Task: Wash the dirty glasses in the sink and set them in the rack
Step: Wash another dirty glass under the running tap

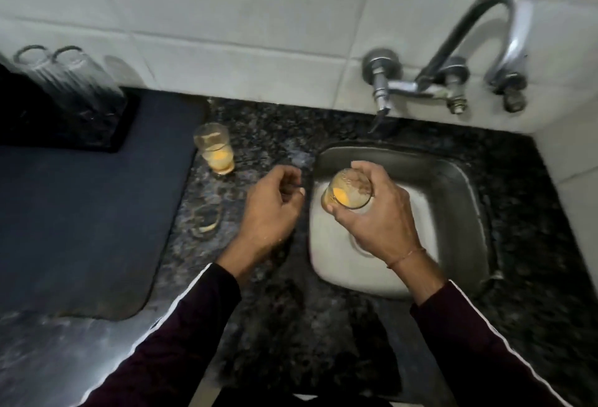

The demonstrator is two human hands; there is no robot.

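My right hand [372, 215] covers the sink [459, 180] drain, the rack [64, 128] (glasses blurred) runs off the left edge.

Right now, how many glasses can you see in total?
5. One glass in the right hand over the sink, at; two dirty on the counter, at and; two upside down in the rack, at and. More may be hidden off-frame.
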